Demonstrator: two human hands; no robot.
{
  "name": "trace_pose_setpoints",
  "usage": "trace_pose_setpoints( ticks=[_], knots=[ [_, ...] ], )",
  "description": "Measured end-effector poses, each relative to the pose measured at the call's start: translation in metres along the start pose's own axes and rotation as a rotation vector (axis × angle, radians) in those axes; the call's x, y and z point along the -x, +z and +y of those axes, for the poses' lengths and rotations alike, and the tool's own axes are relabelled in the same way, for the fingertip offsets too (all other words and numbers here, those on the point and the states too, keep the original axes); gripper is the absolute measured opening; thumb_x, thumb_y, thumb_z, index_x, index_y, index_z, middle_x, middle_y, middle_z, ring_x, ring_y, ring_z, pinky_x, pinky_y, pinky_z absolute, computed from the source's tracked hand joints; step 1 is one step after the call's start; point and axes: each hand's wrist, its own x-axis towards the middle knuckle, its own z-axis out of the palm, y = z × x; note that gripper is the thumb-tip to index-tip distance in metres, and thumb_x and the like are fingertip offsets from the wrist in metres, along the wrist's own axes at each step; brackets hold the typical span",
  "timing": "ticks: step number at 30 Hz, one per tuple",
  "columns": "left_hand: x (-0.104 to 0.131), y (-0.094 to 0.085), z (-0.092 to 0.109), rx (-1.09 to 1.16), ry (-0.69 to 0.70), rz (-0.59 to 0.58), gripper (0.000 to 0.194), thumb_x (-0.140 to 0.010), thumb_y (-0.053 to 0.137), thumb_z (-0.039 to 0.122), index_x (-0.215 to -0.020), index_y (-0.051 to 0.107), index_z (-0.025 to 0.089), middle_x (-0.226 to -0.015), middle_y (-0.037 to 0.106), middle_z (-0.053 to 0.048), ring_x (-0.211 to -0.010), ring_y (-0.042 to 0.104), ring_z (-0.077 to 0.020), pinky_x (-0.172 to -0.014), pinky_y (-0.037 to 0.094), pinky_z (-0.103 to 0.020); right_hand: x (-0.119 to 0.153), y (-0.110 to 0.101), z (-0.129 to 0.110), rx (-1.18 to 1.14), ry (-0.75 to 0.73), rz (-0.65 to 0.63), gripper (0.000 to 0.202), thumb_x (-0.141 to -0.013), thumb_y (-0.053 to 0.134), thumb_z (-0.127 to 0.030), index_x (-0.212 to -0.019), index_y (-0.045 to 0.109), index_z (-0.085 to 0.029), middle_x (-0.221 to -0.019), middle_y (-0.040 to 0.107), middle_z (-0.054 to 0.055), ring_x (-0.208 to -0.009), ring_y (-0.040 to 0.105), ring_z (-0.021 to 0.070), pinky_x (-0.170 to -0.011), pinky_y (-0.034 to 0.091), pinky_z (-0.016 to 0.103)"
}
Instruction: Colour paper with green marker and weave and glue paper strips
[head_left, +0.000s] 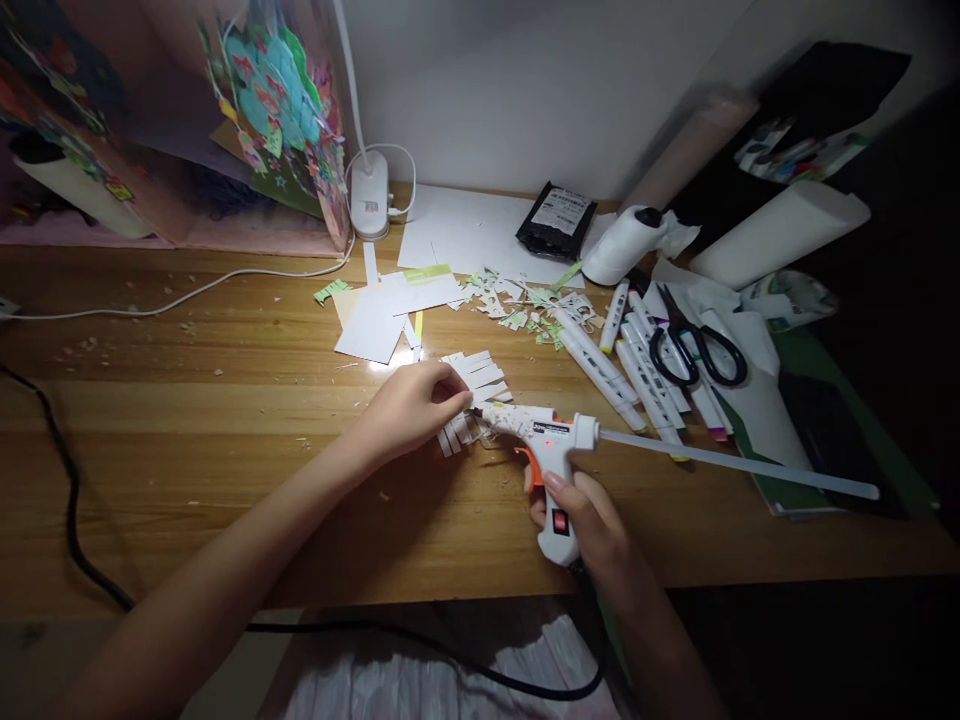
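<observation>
My right hand point(589, 515) is wrapped round the handle of a white hot glue gun point(551, 440) with an orange trigger. A long translucent glue stick point(742, 462) sticks out of its back, and its nozzle points left. My left hand point(420, 400) is closed in a pinch right at the nozzle tip; what the fingers hold is hidden. Beneath and behind those fingertips lies a cluster of white paper strips point(484, 375), partly covered by the hand and the gun.
White paper pieces point(367, 325) and green-white scraps point(510, 300) lie behind my hands. Markers point(600, 370) and black-handled scissors point(694, 345) are at the right. A power strip point(370, 195) stands by the wall, beside a decorated pink box point(334, 215). A black cord point(420, 650) trails in front.
</observation>
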Motion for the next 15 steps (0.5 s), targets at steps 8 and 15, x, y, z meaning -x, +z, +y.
trace_pose_setpoints(
  ticks=[8,15],
  knots=[
    [-0.001,0.004,-0.005,-0.031,0.006,0.036,0.010,-0.081,0.054,0.026,-0.084,0.060,0.018,-0.083,0.066,-0.004,-0.074,0.060,-0.0158,-0.063,0.045,-0.026,0.003,-0.002,0.002,-0.045,0.055,-0.004,0.044,-0.075,0.049,-0.058,-0.073,0.059,-0.016,-0.053,0.048,-0.002,-0.045,0.041,0.0102,-0.043,0.031,0.023],
    [0.001,0.008,0.000,-0.094,0.003,0.071,0.007,-0.074,0.060,0.020,-0.081,0.058,0.018,-0.080,0.064,-0.003,-0.072,0.057,-0.0159,-0.062,0.044,-0.026,0.015,-0.013,0.003,-0.127,0.077,0.048,0.045,-0.074,0.049,-0.056,-0.084,0.064,-0.014,-0.049,0.046,-0.002,-0.041,0.036,0.0087,-0.040,0.029,0.021]
  ],
)
